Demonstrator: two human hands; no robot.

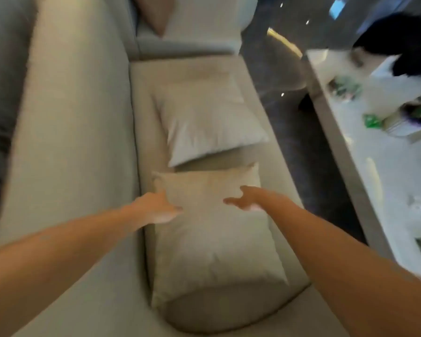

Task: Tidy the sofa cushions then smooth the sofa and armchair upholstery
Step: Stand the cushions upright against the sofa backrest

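Note:
Two beige cushions lie flat on the seat of a long beige sofa. The near cushion is right under my arms; the far cushion lies just beyond it. My left hand hovers over the near cushion's upper left edge, fingers spread, holding nothing. Over its upper right part, my right hand is also open and empty. A pinkish-brown cushion leans at the far end of the sofa. The frame is motion-blurred.
A long pale coffee table runs along the right, carrying green and white items and a dark object at its far end. A strip of dark glossy floor separates it from the sofa. The sofa backrest fills the left.

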